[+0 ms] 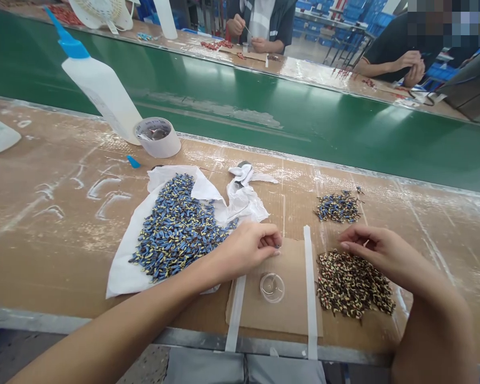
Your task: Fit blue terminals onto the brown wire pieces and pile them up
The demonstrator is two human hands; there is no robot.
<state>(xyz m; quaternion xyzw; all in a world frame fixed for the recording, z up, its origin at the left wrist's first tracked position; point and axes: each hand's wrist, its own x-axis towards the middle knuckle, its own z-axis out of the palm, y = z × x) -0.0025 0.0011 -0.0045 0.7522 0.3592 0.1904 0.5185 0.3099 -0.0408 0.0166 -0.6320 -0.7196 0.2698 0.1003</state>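
Above the taped cardboard piece (pixel 282 314), my left hand (pixel 250 246) is closed in a pinch; a tiny dark speck shows at its fingertips, too small to name. A small clear plastic cup (pixel 272 288) with a little clear liquid sits on the cardboard below that hand. My right hand (pixel 374 248) hovers at the far edge of a heap of small brown-and-cream parts (pixel 354 288), thumb and forefinger brought together; what they hold cannot be made out. Left of my left hand, many small blue, black and yellow parts (pixel 176 229) lie on a white sheet (pixel 122 272).
A smaller pile of blue-and-cream parts (pixel 338 207) lies beyond my right hand. A tape roll (pixel 160 140), a tilted white squeeze bottle (pixel 104 96) and crumpled white paper (pixel 246 197) stand farther back. Across the green belt (pixel 224 101), two people work with their hands.
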